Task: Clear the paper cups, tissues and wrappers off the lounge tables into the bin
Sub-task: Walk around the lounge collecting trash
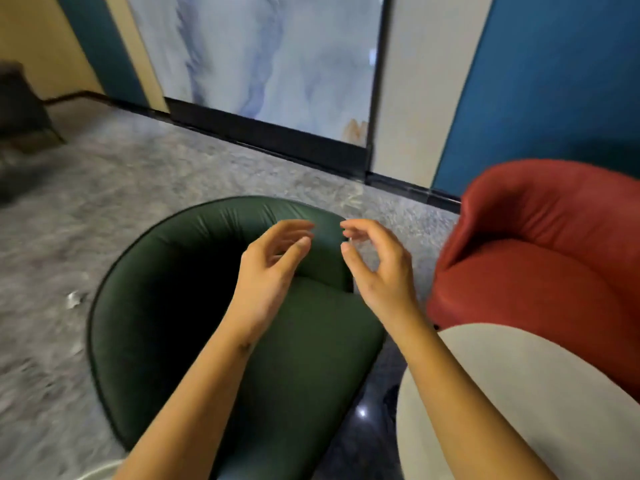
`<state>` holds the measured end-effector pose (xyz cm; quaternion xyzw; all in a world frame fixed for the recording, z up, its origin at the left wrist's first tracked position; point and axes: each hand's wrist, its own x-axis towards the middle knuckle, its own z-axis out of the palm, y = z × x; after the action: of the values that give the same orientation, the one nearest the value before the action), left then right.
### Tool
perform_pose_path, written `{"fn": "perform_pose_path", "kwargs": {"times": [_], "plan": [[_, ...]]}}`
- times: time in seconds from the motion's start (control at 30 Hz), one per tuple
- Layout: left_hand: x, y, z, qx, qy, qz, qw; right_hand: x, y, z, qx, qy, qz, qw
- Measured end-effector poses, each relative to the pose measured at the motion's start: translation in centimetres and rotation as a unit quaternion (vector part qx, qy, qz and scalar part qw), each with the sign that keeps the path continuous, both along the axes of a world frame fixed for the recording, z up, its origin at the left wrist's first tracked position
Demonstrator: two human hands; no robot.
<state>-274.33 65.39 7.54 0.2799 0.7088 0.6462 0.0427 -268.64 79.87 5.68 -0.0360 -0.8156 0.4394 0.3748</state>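
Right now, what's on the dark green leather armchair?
Only bare cushion shows on the dark green leather armchair; the left hand and right hand, with their forearms, cover part.

A round, pale grey tabletop is seen lower right, partly cropped. A blurred white scrap is seen on the floor.

A small white scrap on the carpet, well left of the left hand, is too blurred to be identified. A dark object farther left is smeared and cut off by the edge. The pale table below the right hand is cropped at right and bottom.
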Motion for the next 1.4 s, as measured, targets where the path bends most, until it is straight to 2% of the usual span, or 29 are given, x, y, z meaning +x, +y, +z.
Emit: {"fn": "perform_pose_path", "kwargs": {"times": [0.17, 0.4, 0.6, 0.8, 1.0, 1.2, 1.4], "plan": [[-0.9, -16.4, 5.2, 0.014, 0.056, 0.166, 0.984, -5.3, -13.6, 4.8, 0.006, 0.027, 0.162, 0.986], [4.5, -40.0, 9.8, -0.025, 0.123, 0.363, 0.923, -7.2, -34.4, 9.3, -0.016, 0.034, 0.365, 0.930], [9.7, -52.7, 10.3, -0.040, 0.125, 0.462, 0.877, -6.8, -46.0, 9.4, -0.033, 0.027, 0.448, 0.893], [11.1, -60.0, 8.2, -0.042, 0.109, 0.512, 0.851, -8.1, -53.4, 8.3, -0.043, 0.003, 0.473, 0.880], [7.0, -63.1, 6.2, -0.048, 0.080, 0.511, 0.855, -11.7, -56.4, 6.6, -0.050, -0.016, 0.461, 0.886], [-1.3, -65.6, 3.3, -0.055, 0.053, 0.490, 0.868, -19.0, -58.7, 3.7, -0.055, -0.040, 0.433, 0.899], [-14.7, -69.0, 1.8, -0.060, 0.037, 0.476, 0.877, -32.0, -61.1, 2.0, -0.069, -0.048, 0.400, 0.913]]}}
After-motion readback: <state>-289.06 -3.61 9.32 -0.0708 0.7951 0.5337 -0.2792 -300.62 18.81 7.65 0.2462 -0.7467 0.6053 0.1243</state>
